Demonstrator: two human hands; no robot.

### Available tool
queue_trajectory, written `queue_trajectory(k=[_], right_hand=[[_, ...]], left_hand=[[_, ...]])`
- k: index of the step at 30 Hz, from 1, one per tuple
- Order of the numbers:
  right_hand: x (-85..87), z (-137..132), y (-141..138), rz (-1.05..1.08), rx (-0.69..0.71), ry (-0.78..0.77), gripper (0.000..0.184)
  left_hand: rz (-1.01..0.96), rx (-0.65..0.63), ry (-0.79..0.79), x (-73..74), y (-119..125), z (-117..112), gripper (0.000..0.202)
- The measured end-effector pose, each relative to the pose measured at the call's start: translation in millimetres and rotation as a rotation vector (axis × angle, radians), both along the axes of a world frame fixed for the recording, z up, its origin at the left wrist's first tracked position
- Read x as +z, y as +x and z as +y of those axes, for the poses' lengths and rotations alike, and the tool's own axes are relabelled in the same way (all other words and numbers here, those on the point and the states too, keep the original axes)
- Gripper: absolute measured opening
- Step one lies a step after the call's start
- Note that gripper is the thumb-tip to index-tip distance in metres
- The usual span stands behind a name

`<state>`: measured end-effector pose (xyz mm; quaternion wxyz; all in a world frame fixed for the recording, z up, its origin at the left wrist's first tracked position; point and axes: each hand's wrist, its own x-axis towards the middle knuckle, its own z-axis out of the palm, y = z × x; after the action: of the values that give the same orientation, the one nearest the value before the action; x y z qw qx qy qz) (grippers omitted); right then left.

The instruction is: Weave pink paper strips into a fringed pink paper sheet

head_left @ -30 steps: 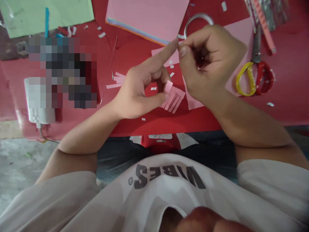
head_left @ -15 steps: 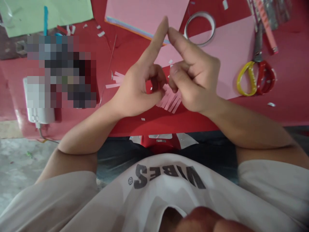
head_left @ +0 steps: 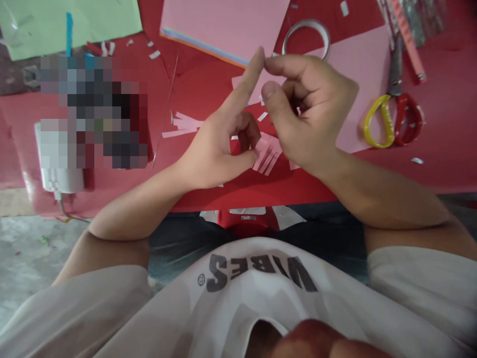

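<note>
My left hand (head_left: 219, 144) pinches a bunch of pink paper strips (head_left: 269, 155) between thumb and curled fingers, just above the red table (head_left: 208, 89). Its forefinger points up and away. My right hand (head_left: 309, 109) hovers beside it with fingers curled. The right forefinger tip touches the left forefinger tip, and the right thumb sits close below. Whether a bit of tape lies between those tips I cannot make out. A roll of tape (head_left: 306, 31) lies just beyond the fingertips.
Scissors (head_left: 395, 112) with yellow and red handles lie at the right on a pink sheet (head_left: 365, 74). A stack of pink paper (head_left: 223, 22) and a green sheet (head_left: 74, 20) lie at the back. Loose pink strips (head_left: 184, 125) and small scraps dot the table. A white charger (head_left: 59, 171) sits left.
The right hand dropped to the strips with its forefinger against the left forefinger, then lifted again. Both forefinger tips stay touching, now a little lower than half a second ago.
</note>
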<state>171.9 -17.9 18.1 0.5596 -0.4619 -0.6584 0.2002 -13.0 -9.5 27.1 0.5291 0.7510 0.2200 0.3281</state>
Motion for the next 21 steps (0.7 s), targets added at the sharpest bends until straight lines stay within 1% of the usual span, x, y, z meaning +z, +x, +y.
queue_trajectory(k=[2,5,7,10,12,14,15,17,19,21], right_hand=[[3.3,3,1,-0.002,-0.021,-0.003,0.014],[6.3,5,3,-0.029,-0.041,-0.031,0.013],[7.3,6,4,-0.039,-0.048,-0.046,0.012],[7.3,13,7,-0.018,-0.049,-0.062,0.010],[5.9,23,11,0.034,-0.082,-0.046,0.012],[3.6,35,15,0.147,-0.124,0.013,0.015],[2.4,39,16,0.219,-0.131,0.052,0.017],[0.8,43,17,0.287,-0.087,0.072,0.015],[0.3,40,16,0.230,-0.017,0.011,0.010],[0.7,32,14,0.151,0.037,-0.041,0.008]], left_hand=[[0.032,-0.027,-0.028,-1.3,-1,0,0.101],[0.072,-0.037,-0.045,-5.7,-3,1,0.108],[0.098,-0.035,-0.069,-6.3,-4,1,0.107],[0.095,-0.043,-0.090,-2.5,-5,1,0.103],[0.079,-0.022,-0.072,-0.5,-6,2,0.104],[0.044,0.054,-0.039,-2.1,-6,5,0.099],[0.030,0.105,-0.038,-4.5,-7,7,0.094],[-0.010,0.214,-0.056,-10.7,-7,12,0.078],[-0.014,0.322,-0.084,-16.6,-6,17,0.051],[-0.001,0.400,-0.084,-20.4,-6,22,0.024]])
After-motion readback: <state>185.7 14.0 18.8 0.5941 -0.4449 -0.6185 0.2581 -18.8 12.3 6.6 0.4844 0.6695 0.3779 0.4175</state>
